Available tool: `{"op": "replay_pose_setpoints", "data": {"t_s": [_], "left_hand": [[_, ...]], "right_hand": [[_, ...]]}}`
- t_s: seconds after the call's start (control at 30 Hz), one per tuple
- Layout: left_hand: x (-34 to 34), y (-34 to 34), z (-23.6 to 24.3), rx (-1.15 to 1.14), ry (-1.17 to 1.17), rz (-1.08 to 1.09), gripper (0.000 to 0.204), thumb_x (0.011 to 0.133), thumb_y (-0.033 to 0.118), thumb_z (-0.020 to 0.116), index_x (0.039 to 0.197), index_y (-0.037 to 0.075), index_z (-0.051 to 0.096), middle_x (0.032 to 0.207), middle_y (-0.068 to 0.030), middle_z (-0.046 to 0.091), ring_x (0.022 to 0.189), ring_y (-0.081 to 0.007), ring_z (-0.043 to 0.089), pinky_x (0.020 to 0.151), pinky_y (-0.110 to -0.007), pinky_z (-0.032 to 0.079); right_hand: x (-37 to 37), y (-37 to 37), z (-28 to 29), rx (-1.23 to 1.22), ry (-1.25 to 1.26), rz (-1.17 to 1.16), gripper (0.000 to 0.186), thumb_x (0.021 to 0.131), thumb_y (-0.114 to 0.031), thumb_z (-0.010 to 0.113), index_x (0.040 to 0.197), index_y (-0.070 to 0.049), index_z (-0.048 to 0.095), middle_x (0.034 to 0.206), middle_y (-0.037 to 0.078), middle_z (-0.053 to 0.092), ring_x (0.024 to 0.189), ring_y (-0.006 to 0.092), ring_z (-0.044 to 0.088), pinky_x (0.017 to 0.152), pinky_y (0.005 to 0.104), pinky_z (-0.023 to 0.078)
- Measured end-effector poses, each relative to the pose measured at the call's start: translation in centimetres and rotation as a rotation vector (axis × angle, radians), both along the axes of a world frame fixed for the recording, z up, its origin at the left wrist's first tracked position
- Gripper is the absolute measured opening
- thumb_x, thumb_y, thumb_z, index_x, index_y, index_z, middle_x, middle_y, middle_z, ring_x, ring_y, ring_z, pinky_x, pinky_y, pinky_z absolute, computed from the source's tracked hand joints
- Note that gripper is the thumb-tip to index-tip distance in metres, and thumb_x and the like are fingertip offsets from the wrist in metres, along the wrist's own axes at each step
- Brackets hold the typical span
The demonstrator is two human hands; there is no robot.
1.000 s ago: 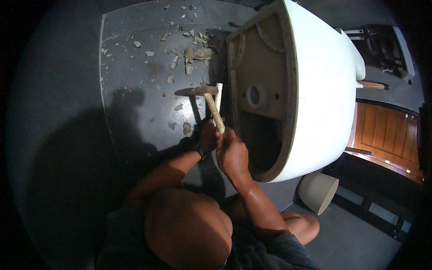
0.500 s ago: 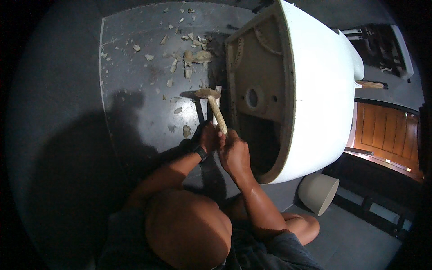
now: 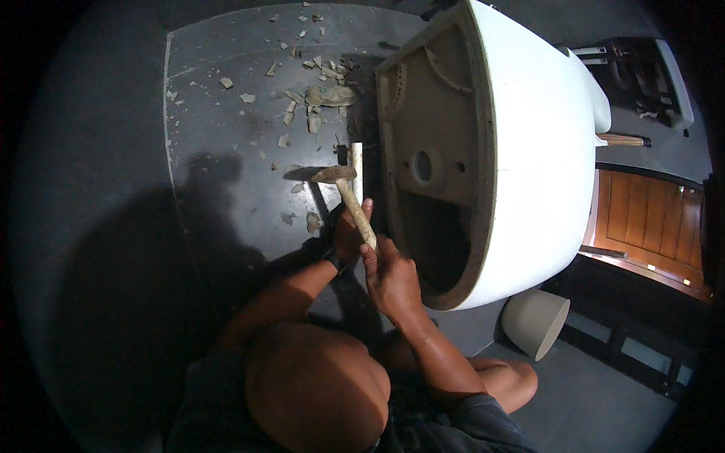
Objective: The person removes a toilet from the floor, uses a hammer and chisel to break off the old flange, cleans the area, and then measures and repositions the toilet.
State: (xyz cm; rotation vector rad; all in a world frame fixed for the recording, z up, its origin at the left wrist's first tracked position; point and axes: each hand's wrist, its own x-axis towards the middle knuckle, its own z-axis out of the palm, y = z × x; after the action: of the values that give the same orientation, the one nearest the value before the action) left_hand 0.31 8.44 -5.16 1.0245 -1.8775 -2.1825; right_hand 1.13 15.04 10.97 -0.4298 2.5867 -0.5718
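A hammer (image 3: pixel 352 202) with a brown, dirty head and a pale wooden handle is gripped near the handle's end by my right hand (image 3: pixel 392 278). Its head hovers beside the upper part of a white rod (image 3: pixel 357 164). My left hand (image 3: pixel 348 235), partly behind the hammer, is closed round the rod's lower end with the thumb up along it. Right of my hands, a white toilet (image 3: pixel 540 151) lies on its side. The hollow underside (image 3: pixel 434 136) faces my hands and shows a round hole.
Broken mortar pieces (image 3: pixel 331 97) and smaller chips lie scattered on the dark grey floor (image 3: pixel 226 143). A cream-coloured tub (image 3: pixel 535 325) lies tipped beyond the toilet's lower end. A wooden door (image 3: pixel 649 226) and a dark frame (image 3: pixel 638 98) are at the far right.
The hammer has come back down and left, its head shifting off the rod's upper part to the rod's left side. My right hand has lowered slightly. My left hand stays nearly in place.
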Motion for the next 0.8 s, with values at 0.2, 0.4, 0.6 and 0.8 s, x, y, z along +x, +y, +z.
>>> {"op": "replay_pose_setpoints", "data": {"t_s": [0.2,0.4,0.6,0.8], "left_hand": [[-0.1,0.8,-0.4,-0.07,-0.032,-0.023,0.063,0.102,0.059,0.049,0.076,0.002,0.054,0.064,-0.0194,0.052,0.067,-0.0384,0.059,0.063,-0.048,0.045],[-0.1,1.1,-1.0,-0.013,-0.113,-0.04,0.063,0.1,0.063,0.05,0.081,0.002,0.054,0.068,-0.0177,0.053,0.07,-0.035,0.058,0.066,-0.047,0.045],[0.1,1.4,-1.5,-0.018,-0.048,-0.04,0.06,0.1,0.06,0.051,0.081,0.003,0.053,0.069,-0.0162,0.052,0.068,-0.0331,0.056,0.063,-0.047,0.043],[0.3,1.4,-1.5,0.011,-0.014,-0.022,0.054,0.102,0.051,0.055,0.08,0.002,0.053,0.068,-0.0133,0.046,0.066,-0.0298,0.049,0.062,-0.045,0.041]], "right_hand": [[-0.2,-0.2,0.5,-0.035,0.011,0.032,0.029,0.102,-0.028,0.06,0.112,0.0,0.062,0.08,0.031,0.063,0.081,0.0521,0.063,0.067,0.0544,0.049],[0.1,-0.3,0.7,-0.061,0.015,0.043,0.031,0.101,-0.028,0.06,0.114,0.0,0.063,0.08,0.031,0.064,0.081,0.0521,0.064,0.067,0.0542,0.049],[0.0,-0.4,1.0,-0.036,-0.005,0.031,0.032,0.102,-0.028,0.06,0.116,0.0,0.063,0.082,0.031,0.064,0.081,0.0515,0.065,0.067,0.0531,0.05],[-0.2,-0.4,1.3,-0.034,-0.027,0.023,0.032,0.102,-0.029,0.059,0.118,0.0,0.062,0.082,0.031,0.064,0.081,0.0503,0.066,0.068,0.0523,0.051]]}}
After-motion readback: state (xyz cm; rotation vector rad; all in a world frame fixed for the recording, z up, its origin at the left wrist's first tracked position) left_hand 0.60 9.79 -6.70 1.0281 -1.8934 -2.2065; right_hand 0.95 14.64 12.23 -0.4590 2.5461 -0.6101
